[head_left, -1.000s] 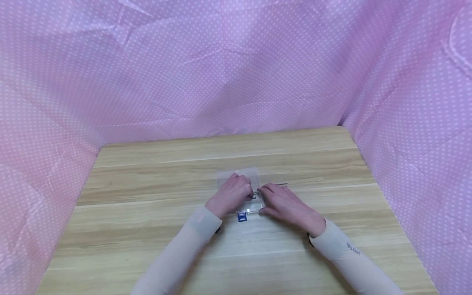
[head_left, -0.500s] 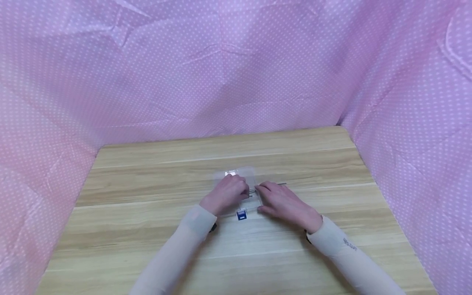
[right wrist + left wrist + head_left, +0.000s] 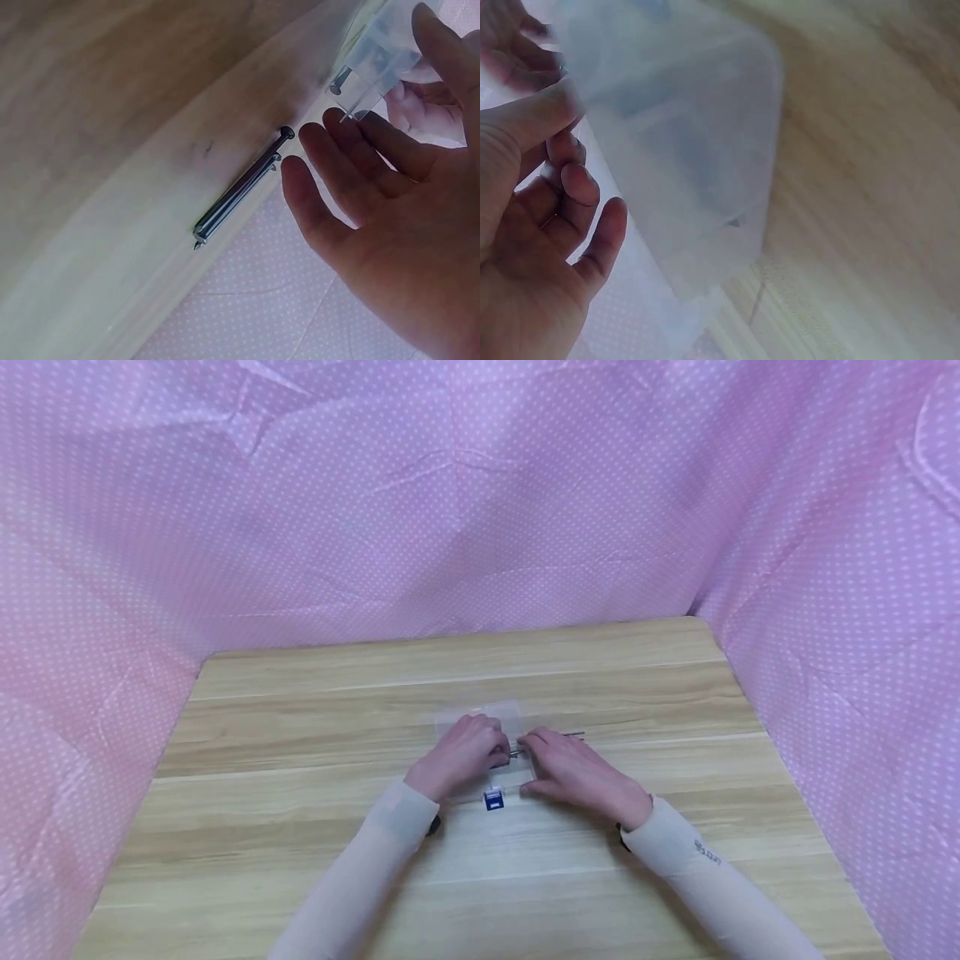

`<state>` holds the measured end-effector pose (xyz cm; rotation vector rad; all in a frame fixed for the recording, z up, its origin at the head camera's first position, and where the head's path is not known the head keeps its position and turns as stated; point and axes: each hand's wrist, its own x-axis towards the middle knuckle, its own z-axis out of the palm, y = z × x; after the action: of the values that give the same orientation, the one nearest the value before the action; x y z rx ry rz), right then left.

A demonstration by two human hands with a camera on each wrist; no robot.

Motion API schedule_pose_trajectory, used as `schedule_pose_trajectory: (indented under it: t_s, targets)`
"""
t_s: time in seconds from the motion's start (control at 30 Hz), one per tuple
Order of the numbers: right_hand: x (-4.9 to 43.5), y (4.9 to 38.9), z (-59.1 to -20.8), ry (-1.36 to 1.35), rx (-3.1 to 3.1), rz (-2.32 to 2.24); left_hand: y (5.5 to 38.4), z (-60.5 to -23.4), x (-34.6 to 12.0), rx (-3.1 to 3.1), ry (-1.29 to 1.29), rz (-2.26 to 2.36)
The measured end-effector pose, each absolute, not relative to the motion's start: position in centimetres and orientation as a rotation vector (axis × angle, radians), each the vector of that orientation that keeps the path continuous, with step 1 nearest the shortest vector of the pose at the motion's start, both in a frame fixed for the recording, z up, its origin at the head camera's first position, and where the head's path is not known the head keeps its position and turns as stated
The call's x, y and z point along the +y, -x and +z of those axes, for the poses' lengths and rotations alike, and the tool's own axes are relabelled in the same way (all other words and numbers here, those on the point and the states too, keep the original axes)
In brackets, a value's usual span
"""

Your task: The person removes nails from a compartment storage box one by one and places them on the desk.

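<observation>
In the head view a clear plastic box (image 3: 517, 775) with a blue latch (image 3: 493, 800) at its front lies under both hands, its lid (image 3: 507, 714) raised at the back. My left hand (image 3: 462, 753) reaches over the box; thumb and forefinger pinch a metal nail (image 3: 514, 754), mostly covered by the fingertips. My right hand (image 3: 577, 774) grips the box's right side, thumb at the front corner and forefinger farther back. Through the box wall (image 3: 386, 56) in the right wrist view, another nail (image 3: 340, 80) shows. The left wrist view has the cloudy plastic (image 3: 682, 142) beside my left hand (image 3: 536, 247).
Several loose nails (image 3: 238, 187) lie in a bundle on the wooden table (image 3: 315, 835), just beyond my right fingers; their ends (image 3: 573, 734) stick out past the hand in the head view. Pink dotted cloth (image 3: 450, 527) hangs around the table's back and sides.
My left hand has shifted slightly left over the box, and the nail at its fingertips has changed position a little. My right hand has moved slightly left, staying at the box's right side.
</observation>
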<state>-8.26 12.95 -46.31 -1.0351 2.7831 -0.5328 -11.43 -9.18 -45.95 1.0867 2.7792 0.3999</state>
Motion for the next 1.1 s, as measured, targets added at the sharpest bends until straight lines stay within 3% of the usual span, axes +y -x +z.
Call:
schedule_pose_trajectory:
  t_s: [1.1]
  targets:
    - [13.3,8.1,-46.5,0.964,2.789,-0.549,8.4,-43.6,-12.9,2.959,-0.982,0.802]
